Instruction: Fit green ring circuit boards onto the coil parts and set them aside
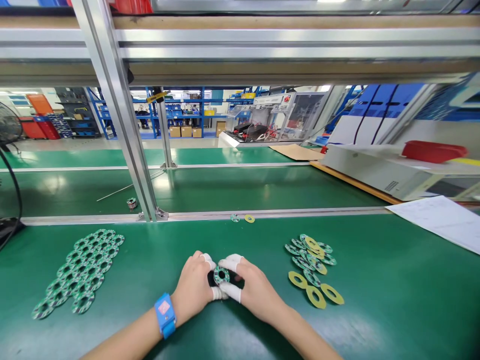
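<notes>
A ring-shaped green circuit board is pinched between my two hands, low over the green bench. My left hand, with white finger cots on thumb and finger and a blue wrist strap, grips its left side. White cots also cover fingers of my right hand, closed on the board's right side. Something dark shows behind the board, partly hidden by my fingers. Rows of similar ring boards lie flat to the left. On the right is a loose pile of ring boards with yellow rings among them.
A metal upright rises at the bench's back edge. One ring board and a yellow ring lie near that edge. A small round part sits beyond it. White paper lies at the right.
</notes>
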{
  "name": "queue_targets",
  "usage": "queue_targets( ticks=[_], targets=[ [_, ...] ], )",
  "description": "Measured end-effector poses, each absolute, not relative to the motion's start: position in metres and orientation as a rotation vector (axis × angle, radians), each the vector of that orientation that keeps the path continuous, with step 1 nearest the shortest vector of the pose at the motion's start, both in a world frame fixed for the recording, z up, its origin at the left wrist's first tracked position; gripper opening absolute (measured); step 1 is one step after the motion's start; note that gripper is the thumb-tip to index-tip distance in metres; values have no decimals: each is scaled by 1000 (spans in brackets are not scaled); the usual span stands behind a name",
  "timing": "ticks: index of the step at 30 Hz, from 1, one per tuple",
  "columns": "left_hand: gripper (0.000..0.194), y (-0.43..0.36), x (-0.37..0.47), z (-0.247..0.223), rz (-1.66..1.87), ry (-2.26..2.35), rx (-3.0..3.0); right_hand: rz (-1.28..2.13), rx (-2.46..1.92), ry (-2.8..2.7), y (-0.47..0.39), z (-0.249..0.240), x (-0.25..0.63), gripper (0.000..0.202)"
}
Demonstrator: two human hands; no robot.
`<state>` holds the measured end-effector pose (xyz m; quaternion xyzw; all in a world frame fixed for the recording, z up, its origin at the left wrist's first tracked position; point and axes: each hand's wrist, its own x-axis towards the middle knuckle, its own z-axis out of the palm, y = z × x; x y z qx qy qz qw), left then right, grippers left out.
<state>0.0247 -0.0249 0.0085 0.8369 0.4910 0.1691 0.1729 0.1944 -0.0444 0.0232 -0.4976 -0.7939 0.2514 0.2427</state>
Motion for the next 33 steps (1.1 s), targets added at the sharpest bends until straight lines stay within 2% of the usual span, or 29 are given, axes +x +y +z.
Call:
queue_targets(
  ticks=[7,12,16,24,28,30,33],
  targets=[
    [37,-26,26,7,510,1413,2338,460,-1467,-2297,-48,20,194,30],
    [36,-27,27,8,498,1408,2347,459,-1490,-2298,-49,17,192,25],
    [34,-26,28,6,482,1411,2354,618,-1383,-2171,-45,15,192,30],
    [39,-35,16,35,489,1268,2378,752,-1349,-2121,-41,16,189,21],
    [23,-45,18,38,304,1130,2662,844,-1309,-2045,-41,13,191,22],
    [18,-47,22,32,192,1110,2842,986,-1242,-2006,-40,13,195,30],
    [15,-47,25,22,281,1045,3030,1195,-1172,-1955,-39,12,203,37]
  ],
)
